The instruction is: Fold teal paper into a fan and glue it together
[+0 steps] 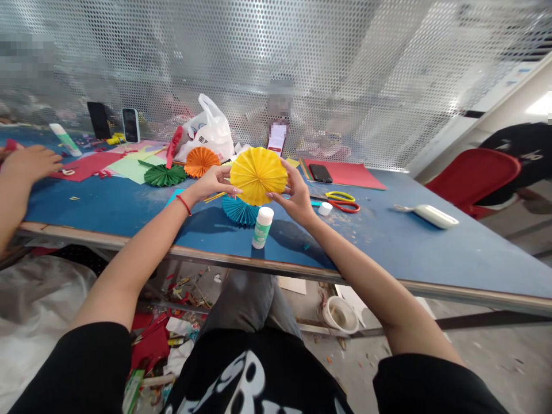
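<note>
Grip of both hands is on one yellow paper fan [257, 175]: the left hand [214, 183] pinches its left edge, the right hand [298, 195] its right edge, thumbs toward the wearer. It is opened into a full pleated circle and held up over the blue table [388, 247]. Partly behind and below it lies a blue paper fan [240, 214]; whether the two touch, I cannot tell. A glue stick [261, 230] stands upright near the table's front edge. Right of the hands are a small white cap [325, 209] and scissors [348, 207] with red and yellow handles. Beyond the left hand lie an orange paper fan [200, 161] and a green paper fan [165, 175], beside a white plastic bag [211, 135].
</note>
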`<control>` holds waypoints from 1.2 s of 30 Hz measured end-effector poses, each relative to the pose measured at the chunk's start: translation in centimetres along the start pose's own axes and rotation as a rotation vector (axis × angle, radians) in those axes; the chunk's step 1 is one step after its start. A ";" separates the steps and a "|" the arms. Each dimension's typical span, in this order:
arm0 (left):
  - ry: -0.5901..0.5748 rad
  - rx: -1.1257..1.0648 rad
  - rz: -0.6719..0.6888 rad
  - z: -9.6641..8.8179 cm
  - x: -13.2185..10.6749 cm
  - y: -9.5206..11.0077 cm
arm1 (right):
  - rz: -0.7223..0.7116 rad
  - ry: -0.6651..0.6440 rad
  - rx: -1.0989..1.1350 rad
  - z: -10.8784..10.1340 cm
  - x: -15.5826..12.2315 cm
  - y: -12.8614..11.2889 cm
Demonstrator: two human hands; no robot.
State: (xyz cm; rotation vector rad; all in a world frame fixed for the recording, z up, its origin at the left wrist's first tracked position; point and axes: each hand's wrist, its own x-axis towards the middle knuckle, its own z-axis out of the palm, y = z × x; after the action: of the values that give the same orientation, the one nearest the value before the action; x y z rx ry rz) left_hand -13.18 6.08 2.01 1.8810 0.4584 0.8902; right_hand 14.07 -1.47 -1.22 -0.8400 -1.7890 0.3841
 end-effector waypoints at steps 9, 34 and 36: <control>0.046 -0.001 0.043 0.0 0.0 0.2 | -0.066 0.174 -0.256 -0.3 0.0 0.0; 0.953 -0.307 0.167 -3.4 1.3 -2.4 | -0.042 0.342 -0.155 -1.4 0.6 -0.3; 1.091 -0.402 0.156 -4.7 1.2 -2.2 | -0.011 0.344 -0.131 -1.4 0.6 0.3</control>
State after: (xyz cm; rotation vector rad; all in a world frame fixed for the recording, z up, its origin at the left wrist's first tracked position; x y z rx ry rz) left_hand -15.77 10.75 1.72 0.9423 0.6997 1.9333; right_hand 15.34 -1.01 -0.47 -0.9262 -1.5081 0.1063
